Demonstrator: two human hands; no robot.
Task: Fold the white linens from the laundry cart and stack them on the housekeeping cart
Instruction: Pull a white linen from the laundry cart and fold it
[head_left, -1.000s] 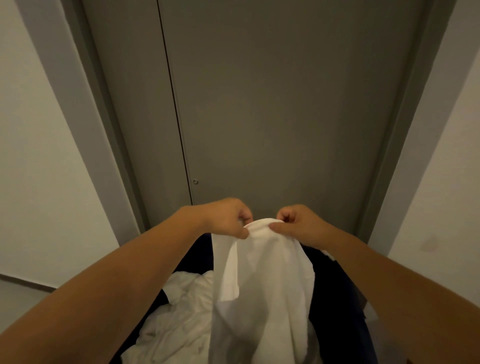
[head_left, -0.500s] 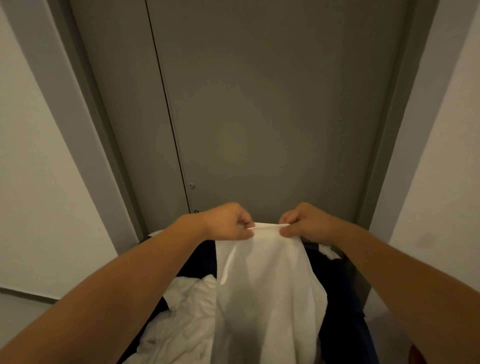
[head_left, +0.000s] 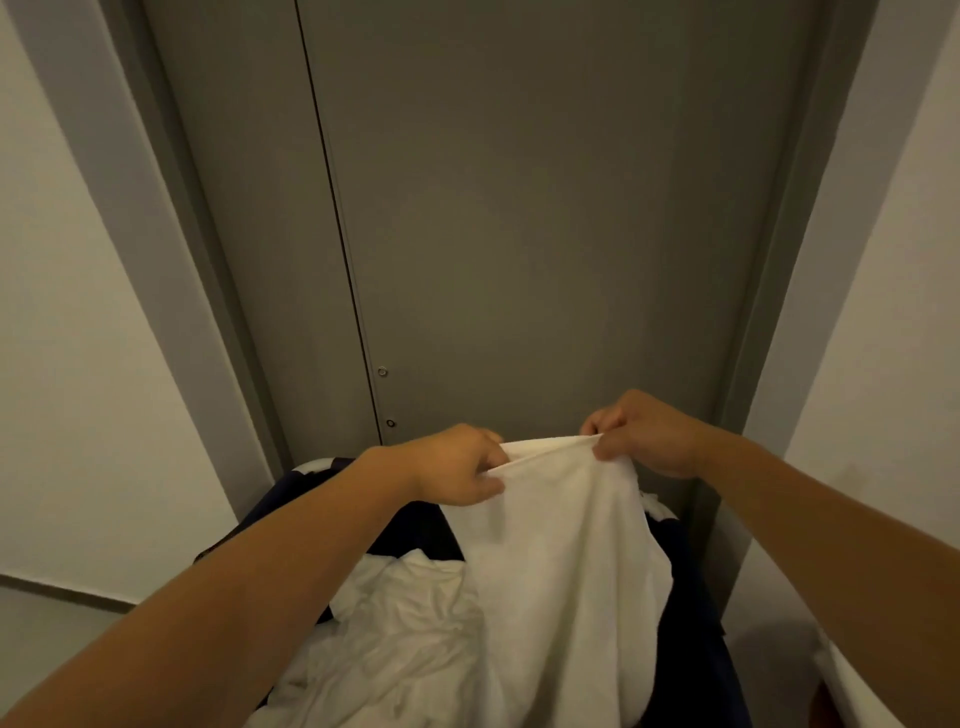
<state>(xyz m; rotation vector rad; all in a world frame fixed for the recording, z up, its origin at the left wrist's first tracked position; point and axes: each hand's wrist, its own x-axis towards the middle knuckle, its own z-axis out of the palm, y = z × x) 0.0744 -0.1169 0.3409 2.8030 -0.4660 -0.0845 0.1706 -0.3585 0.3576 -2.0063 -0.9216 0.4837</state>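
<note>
Door (head_left: 545, 208); left hand (head_left: 457, 470), linen (head_left: 561, 545), right hand (head_left: 644, 434)

- I am facing a flat grey door (head_left: 545, 234) that is filling the middle of my view.
- A dark vertical seam is running down its left part, splitting off a narrow grey panel (head_left: 249, 208).
- Two small round fittings (head_left: 383, 371) are sitting just right of that seam, one above the other.
- A paler grey frame (head_left: 810, 260) is bordering the door.
- Plain white walls (head_left: 62, 312) are flanking it on both sides.
- A greyer band (head_left: 52, 649) is lying under the left wall; I cannot tell whether it is skirting or floor.
- Dim, warm light is washing over everything.
</note>
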